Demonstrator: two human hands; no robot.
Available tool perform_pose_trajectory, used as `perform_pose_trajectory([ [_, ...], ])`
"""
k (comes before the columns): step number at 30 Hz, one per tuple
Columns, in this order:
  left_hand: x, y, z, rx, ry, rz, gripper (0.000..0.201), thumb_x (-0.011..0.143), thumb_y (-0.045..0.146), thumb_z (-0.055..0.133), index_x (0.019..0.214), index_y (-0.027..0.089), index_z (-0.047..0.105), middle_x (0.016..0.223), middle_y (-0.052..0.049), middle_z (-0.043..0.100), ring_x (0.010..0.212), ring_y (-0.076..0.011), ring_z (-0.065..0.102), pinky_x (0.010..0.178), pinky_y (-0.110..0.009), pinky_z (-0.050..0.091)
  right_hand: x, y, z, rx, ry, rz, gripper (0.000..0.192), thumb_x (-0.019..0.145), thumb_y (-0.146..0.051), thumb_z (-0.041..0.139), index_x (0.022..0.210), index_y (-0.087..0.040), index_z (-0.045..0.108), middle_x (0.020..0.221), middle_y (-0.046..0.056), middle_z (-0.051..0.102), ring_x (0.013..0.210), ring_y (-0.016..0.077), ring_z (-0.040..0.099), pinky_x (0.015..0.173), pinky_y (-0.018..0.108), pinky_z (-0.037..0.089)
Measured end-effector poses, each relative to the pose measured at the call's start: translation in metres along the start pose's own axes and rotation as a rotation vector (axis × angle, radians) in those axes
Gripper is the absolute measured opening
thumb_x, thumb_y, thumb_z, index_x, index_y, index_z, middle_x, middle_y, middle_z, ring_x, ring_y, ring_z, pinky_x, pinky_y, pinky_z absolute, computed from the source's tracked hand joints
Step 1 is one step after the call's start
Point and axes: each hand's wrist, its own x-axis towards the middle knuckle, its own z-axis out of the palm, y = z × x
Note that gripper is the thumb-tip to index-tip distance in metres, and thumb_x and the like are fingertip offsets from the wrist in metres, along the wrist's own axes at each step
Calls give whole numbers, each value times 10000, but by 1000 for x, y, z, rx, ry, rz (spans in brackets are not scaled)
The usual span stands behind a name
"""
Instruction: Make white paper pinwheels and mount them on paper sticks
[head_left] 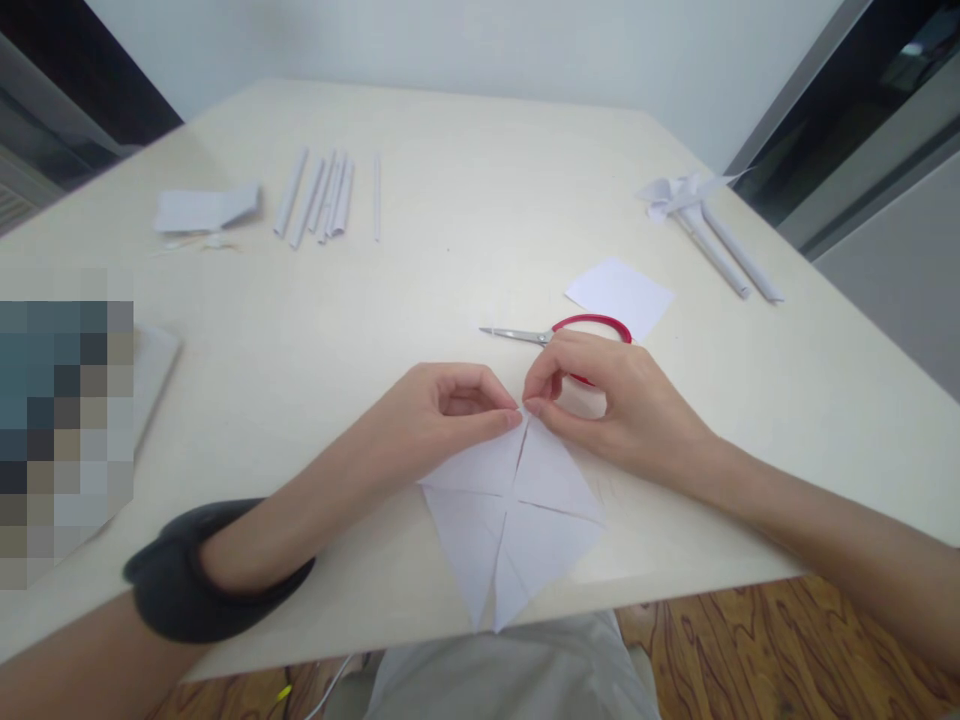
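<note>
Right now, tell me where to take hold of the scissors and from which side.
Take the scissors by the red handle loop, coming from above on the far side. The blades point left and lie flat on the table; the right hand covers the loop's near part.

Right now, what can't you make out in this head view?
- Scissors: handle partly hidden behind right hand.
- Paper square: top corner covered by left hand and right fingertips.
- Object at left edge: pixelated, unreadable.
- Scraps beside folded sheet: too small to identify.

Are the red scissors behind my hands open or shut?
Shut, as far as shows: the scissors' blades form one thin point; the right hand hides part of the handles.
</note>
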Motion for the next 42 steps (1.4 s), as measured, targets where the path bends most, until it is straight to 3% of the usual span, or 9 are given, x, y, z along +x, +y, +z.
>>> perform_pose_trajectory([
  [7,0,1,1,18,39,28,115,741,277,650,700,169,643,654,23,635,608,-101,570,517,-162,403,-4,-4,4,-17,58,-91,80,835,-212,568,804,-153,613,836,18,584,787,119,537,684,248,419],
  [12,-3,5,0,-5,57,21,88,759,258,634,728,176,642,664,20,646,613,-104,577,507,-154,401,1,-1,-1,157,-16,52,122,832,-257,577,754,-171,614,821,12,602,782,128,560,705,265,425],
  [17,-5,5,1,81,68,92,119,774,302,626,737,192,649,708,13,673,629,-121,600,508,-164,411,4,6,-3,351,-98,221,137,828,-294,559,778,-169,577,789,0,588,738,116,552,615,237,414],
  [21,-7,3,2,155,76,153,140,783,329,615,759,199,662,766,1,703,724,-162,638,590,-189,453,5,9,-4,360,-157,247,138,787,-302,603,764,-167,585,832,16,578,755,127,550,630,252,426],
  [26,-10,3,1,241,88,201,129,793,309,603,762,204,671,769,11,714,704,-151,634,607,-192,457,5,9,-5,336,-185,233,144,788,-305,606,761,-166,581,883,31,590,814,144,571,716,285,457],
  [34,-6,4,0,196,73,142,94,742,289,661,740,209,710,726,19,705,668,-142,612,595,-188,441,4,10,-2,183,-139,69,95,817,-242,576,758,-170,594,930,37,590,861,148,565,759,296,449],
  [42,-7,4,-2,-63,-61,-77,114,738,319,645,718,218,693,697,14,659,592,-120,563,493,-182,403,4,8,-11,122,-92,-217,74,823,-135,571,849,-198,601,952,32,547,899,145,539,778,281,451],
])
